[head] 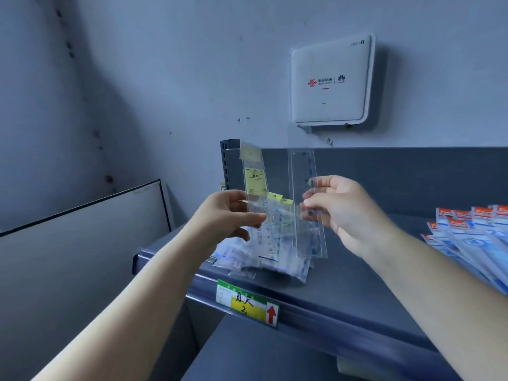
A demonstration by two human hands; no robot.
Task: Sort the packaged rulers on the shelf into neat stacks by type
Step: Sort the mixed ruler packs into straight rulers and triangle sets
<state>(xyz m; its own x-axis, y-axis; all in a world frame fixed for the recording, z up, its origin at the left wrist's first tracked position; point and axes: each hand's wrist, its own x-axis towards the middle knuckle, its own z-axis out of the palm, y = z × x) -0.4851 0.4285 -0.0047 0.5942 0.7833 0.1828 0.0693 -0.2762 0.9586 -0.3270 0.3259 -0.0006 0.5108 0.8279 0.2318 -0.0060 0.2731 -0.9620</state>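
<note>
i am looking down at a grey shelf (343, 292) with both hands raised above it. my left hand (228, 213) is pinching a packaged ruler (257, 193) between thumb and curled fingers, holding it nearly upright with its yellow label toward me and its scale end pointing down. my right hand (338, 210) is pinching a second, clear ruler (305, 188) between thumb and fingertips, holding it upright just beside the first, the two apart. below the hands, a loose pile (264, 259) of packaged rulers is lying on the shelf near its front edge, overlapping at mixed angles. at the right, a fanned row of red-topped packs (467, 232) is lying on the same shelf, well apart from the pile. a price tag (246, 303) with a red arrow is sitting in the shelf's front rail. a white router (330, 81) is hanging on the wall above, and a white board (82, 229) is leaning at the left.
</note>
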